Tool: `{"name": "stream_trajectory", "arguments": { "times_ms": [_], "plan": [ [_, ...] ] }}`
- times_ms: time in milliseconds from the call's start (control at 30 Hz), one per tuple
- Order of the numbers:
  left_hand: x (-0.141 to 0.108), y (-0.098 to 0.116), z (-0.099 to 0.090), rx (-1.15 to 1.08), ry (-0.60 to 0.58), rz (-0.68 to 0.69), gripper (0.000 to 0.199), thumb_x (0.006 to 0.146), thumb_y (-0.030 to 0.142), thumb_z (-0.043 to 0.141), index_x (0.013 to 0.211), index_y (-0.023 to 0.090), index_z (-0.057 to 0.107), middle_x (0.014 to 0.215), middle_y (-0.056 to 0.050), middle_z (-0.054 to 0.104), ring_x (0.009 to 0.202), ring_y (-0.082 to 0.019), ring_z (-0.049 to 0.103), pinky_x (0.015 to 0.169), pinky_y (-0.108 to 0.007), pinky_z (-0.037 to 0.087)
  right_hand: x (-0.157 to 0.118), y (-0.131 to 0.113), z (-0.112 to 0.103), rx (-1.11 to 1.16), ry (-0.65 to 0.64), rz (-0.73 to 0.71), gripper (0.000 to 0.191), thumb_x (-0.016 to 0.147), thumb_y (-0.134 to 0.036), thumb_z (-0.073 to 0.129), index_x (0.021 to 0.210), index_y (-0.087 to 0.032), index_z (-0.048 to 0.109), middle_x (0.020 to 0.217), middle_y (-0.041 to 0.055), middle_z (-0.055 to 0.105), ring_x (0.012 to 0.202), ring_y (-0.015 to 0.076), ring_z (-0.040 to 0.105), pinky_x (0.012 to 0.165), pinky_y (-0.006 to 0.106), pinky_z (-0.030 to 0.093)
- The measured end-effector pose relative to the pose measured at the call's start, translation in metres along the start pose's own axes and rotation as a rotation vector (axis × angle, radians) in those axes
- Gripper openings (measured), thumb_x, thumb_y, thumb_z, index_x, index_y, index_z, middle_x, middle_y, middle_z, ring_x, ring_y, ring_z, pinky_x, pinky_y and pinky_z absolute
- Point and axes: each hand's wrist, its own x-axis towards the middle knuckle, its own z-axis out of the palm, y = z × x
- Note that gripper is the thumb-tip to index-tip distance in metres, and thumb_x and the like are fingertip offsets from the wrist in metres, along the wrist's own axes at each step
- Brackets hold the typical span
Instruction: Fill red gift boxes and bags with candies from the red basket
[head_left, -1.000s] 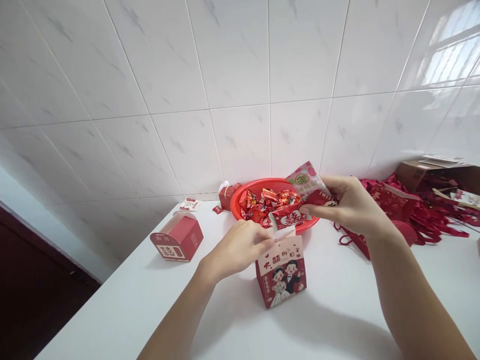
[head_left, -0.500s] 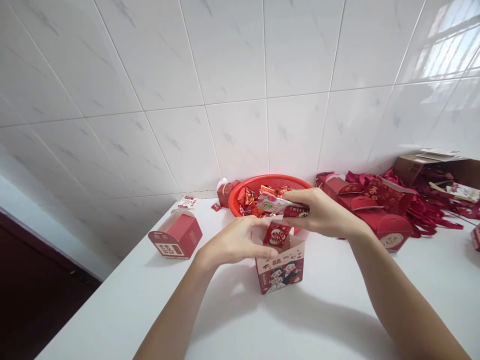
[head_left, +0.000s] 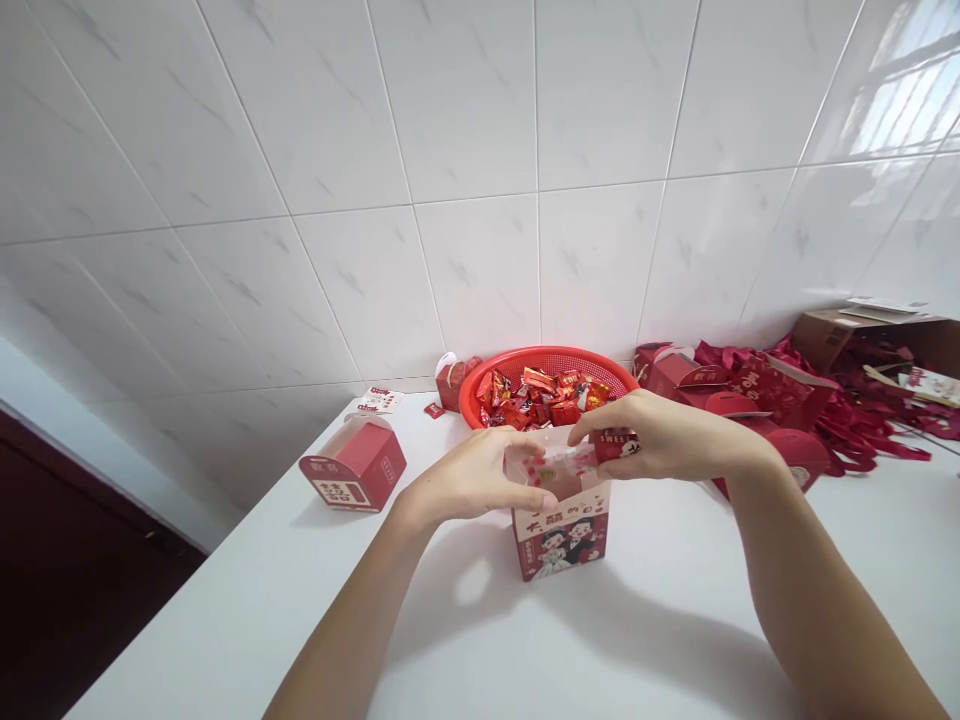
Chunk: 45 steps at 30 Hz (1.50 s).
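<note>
A red and cream gift box (head_left: 564, 540) printed with a cartoon couple stands upright on the table with its top open. My left hand (head_left: 472, 478) grips the box's left rim between thumb and fingers. Over the opening, my right hand (head_left: 660, 437) holds a dark red candy packet (head_left: 611, 440) marked "SWEET", pinched at the box's right side. Below it, a translucent pink and white wrapper (head_left: 551, 464) shows inside the box mouth; whether it is part of the same packet I cannot tell.
Behind the box is a red plastic basket (head_left: 555, 357) of wrapped candies. A closed red box (head_left: 360, 462) stands left, near the table edge. Red boxes (head_left: 795, 455), dark red ribbons (head_left: 847, 440) and a cardboard carton (head_left: 821, 335) crowd the right. A tiled wall (head_left: 480, 270) rises behind.
My right hand has lowered the packet from above the basket's front edge into the box mouth. A red candy seen in the opening is now hidden. My left hand stays on the box.
</note>
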Motion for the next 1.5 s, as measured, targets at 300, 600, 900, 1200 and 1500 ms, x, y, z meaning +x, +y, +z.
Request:
{"name": "stream_trajectory", "arguments": {
  "times_ms": [300, 600, 900, 1200, 1500],
  "plan": [
    [0.0, -0.003, 0.0, 0.012, 0.033, -0.051, 0.058, 0.064, 0.047, 0.082, 0.115, 0.021, 0.07, 0.122, -0.008, 0.068, 0.111, -0.033, 0.062, 0.083, -0.036, 0.051, -0.007, 0.003, -0.003, 0.002, 0.031, -0.033, 0.014, 0.087, -0.028, 0.062, 0.079, -0.018, 0.069, 0.075, 0.0024, 0.066, 0.063, 0.0136, 0.055, 0.056, 0.025, 0.038],
    [0.001, -0.003, 0.001, 0.0, 0.013, 0.001, 0.05, 0.068, 0.041, 0.081, 0.115, 0.026, 0.072, 0.119, -0.004, 0.07, 0.114, -0.031, 0.061, 0.09, -0.037, 0.05, 0.011, -0.011, 0.014, 0.013, 0.082, -0.138, 0.015, 0.085, -0.013, 0.059, 0.083, -0.018, 0.072, 0.086, 0.0037, 0.068, 0.073, 0.0139, 0.058, 0.063, 0.024, 0.04],
    [0.003, -0.005, -0.001, -0.069, -0.068, 0.067, 0.04, 0.073, 0.035, 0.077, 0.112, 0.025, 0.072, 0.114, -0.003, 0.072, 0.109, -0.027, 0.064, 0.088, -0.034, 0.051, 0.019, 0.0, 0.014, 0.147, -0.059, -0.158, 0.022, 0.091, -0.02, 0.054, 0.1, -0.019, 0.074, 0.091, 0.004, 0.073, 0.078, 0.0165, 0.064, 0.07, 0.025, 0.046],
    [0.004, -0.007, -0.001, -0.058, -0.03, 0.031, 0.054, 0.07, 0.038, 0.081, 0.121, 0.025, 0.07, 0.123, -0.005, 0.07, 0.117, -0.031, 0.061, 0.096, -0.04, 0.05, 0.014, -0.003, 0.011, 0.1, 0.051, -0.13, 0.023, 0.092, -0.02, 0.051, 0.098, -0.019, 0.073, 0.1, 0.0063, 0.07, 0.087, 0.0184, 0.063, 0.073, 0.027, 0.047],
    [0.003, -0.007, 0.0, -0.058, -0.003, 0.066, 0.047, 0.07, 0.036, 0.08, 0.116, 0.027, 0.072, 0.126, -0.002, 0.068, 0.122, -0.03, 0.058, 0.1, -0.038, 0.047, 0.02, -0.005, 0.019, 0.031, -0.028, -0.108, 0.024, 0.091, -0.014, 0.047, 0.09, -0.018, 0.071, 0.078, 0.0033, 0.069, 0.066, 0.014, 0.058, 0.058, 0.024, 0.037]
  ]
}}
